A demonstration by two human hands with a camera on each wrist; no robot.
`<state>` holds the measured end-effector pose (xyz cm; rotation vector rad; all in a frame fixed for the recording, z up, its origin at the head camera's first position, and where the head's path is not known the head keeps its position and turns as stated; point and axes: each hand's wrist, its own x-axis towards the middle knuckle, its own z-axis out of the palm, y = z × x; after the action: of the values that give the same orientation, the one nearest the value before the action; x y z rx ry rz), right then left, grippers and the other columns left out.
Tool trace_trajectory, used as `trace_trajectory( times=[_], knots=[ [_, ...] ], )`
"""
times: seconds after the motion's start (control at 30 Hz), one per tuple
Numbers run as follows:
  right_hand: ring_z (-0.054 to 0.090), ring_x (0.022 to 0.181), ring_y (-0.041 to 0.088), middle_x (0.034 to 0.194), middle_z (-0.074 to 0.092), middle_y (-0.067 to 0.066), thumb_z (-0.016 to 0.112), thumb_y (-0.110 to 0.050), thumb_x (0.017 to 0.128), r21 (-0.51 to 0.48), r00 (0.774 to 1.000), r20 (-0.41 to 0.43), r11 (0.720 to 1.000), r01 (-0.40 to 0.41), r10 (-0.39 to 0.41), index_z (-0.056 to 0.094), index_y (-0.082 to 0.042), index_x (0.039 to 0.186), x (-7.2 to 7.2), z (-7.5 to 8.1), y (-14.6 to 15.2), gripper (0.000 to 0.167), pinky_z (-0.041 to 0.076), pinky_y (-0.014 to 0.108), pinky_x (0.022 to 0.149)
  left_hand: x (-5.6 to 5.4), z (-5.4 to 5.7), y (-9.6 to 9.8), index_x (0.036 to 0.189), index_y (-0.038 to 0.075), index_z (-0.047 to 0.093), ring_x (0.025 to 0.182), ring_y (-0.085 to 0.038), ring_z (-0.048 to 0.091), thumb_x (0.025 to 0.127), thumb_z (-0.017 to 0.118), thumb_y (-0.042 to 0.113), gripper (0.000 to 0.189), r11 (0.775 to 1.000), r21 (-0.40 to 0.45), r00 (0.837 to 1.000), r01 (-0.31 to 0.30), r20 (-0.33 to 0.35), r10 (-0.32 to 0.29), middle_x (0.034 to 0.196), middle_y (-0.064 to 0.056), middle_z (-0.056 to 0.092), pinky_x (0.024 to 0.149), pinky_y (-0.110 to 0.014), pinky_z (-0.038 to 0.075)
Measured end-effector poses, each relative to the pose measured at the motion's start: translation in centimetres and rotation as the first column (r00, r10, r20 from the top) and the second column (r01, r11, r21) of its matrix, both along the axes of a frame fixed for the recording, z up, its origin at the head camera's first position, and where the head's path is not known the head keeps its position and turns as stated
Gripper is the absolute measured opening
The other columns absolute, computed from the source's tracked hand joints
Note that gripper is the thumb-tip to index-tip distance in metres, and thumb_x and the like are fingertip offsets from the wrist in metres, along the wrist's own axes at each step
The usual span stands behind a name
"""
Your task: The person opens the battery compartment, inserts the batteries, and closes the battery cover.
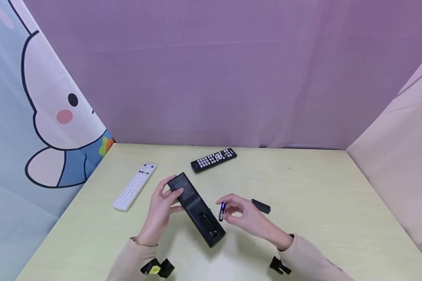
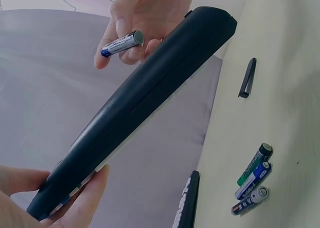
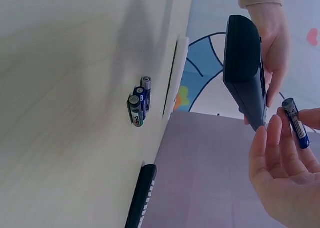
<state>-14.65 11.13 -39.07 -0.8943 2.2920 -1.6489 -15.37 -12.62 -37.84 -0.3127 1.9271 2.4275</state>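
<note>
1. Black plastic remote (image 1: 194, 205) is hanging tilted above the table (image 1: 337, 210), its open compartment (image 1: 208, 224) facing upward.
2. Left hand (image 1: 163, 206) is gripping the end away from the compartment, thumb across its back.
3. Right hand (image 1: 244, 214) is pinching one battery (image 1: 222, 211) near the remote's edge.
4. Steadying the remote and checking the battery's ends is probably paying off before pressing.
5. Three loose batteries (image 2: 253, 181) and a black cover (image 1: 261, 206) are lying on the table.
</note>
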Motion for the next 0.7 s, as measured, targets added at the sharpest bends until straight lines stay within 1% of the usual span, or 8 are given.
trace_trajectory(
  times=[0.13,0.23,0.33,0.43,0.53,0.7],
  knots=[
    [0.057,0.081,0.010,0.089,0.060,0.007,0.056,0.003,0.079,0.001,1.000,0.005,1.000,0.023,-0.023,0.055,-0.003,0.110,0.1,0.2,-0.3,0.032,0.049,0.026,0.076,-0.1,0.0,0.2,0.128,0.011,0.039,0.066,-0.016,0.063,0.083,0.054,-0.001,0.048,1.000,0.019,1.000,0.005,0.002,-0.005,0.091,-0.008,0.062,0.056,-0.032,0.053],
    [0.057,0.083,0.011,0.094,0.059,0.005,0.058,-0.003,0.081,0.034,0.999,0.022,0.999,0.035,-0.036,0.056,-0.005,0.110,0.3,0.3,-0.5,0.030,0.048,0.026,0.076,-0.1,0.1,0.4,0.128,0.011,0.039,0.066,-0.016,0.062,0.083,0.054,-0.001,0.048,1.000,0.025,1.000,0.008,-0.001,-0.008,0.091,-0.008,0.062,0.056,-0.032,0.053],
    [0.057,0.083,0.010,0.097,0.061,0.002,0.059,-0.010,0.082,0.078,0.999,0.018,0.996,0.041,-0.043,0.058,-0.010,0.110,0.4,0.3,-0.7,0.028,0.048,0.030,0.078,-0.1,0.2,0.6,0.128,0.010,0.039,0.066,-0.016,0.062,0.083,0.053,-0.002,0.048,0.999,0.033,1.000,0.011,-0.007,-0.011,0.089,-0.007,0.062,0.054,-0.031,0.053],
    [0.057,0.083,0.009,0.099,0.062,0.000,0.058,-0.012,0.083,0.105,0.999,-0.022,0.993,0.047,-0.045,0.060,-0.013,0.109,0.6,0.2,-0.9,0.026,0.048,0.032,0.078,-0.2,0.3,0.7,0.128,0.010,0.039,0.066,-0.016,0.062,0.083,0.053,-0.002,0.048,0.999,0.038,1.000,0.010,-0.008,-0.010,0.088,-0.007,0.062,0.054,-0.031,0.053],
    [0.056,0.083,0.008,0.098,0.063,-0.001,0.058,-0.011,0.083,0.105,0.996,-0.086,0.994,0.044,-0.035,0.061,-0.013,0.109,0.7,0.0,-1.1,0.026,0.048,0.029,0.077,-0.2,0.3,0.9,0.128,0.010,0.039,0.066,-0.017,0.062,0.083,0.053,-0.002,0.048,0.999,0.043,1.000,0.008,-0.006,-0.008,0.089,-0.008,0.061,0.055,-0.032,0.053],
    [0.054,0.080,0.005,0.089,0.062,-0.003,0.059,-0.008,0.082,0.095,0.981,-0.193,0.995,0.042,-0.023,0.063,-0.009,0.109,0.7,-0.1,-1.3,0.027,0.048,0.023,0.072,-0.4,0.2,1.1,0.128,0.010,0.039,0.065,-0.016,0.062,0.083,0.053,-0.002,0.048,0.999,0.054,1.000,0.010,-0.012,-0.010,0.089,-0.008,0.062,0.055,-0.032,0.053]
  ],
)
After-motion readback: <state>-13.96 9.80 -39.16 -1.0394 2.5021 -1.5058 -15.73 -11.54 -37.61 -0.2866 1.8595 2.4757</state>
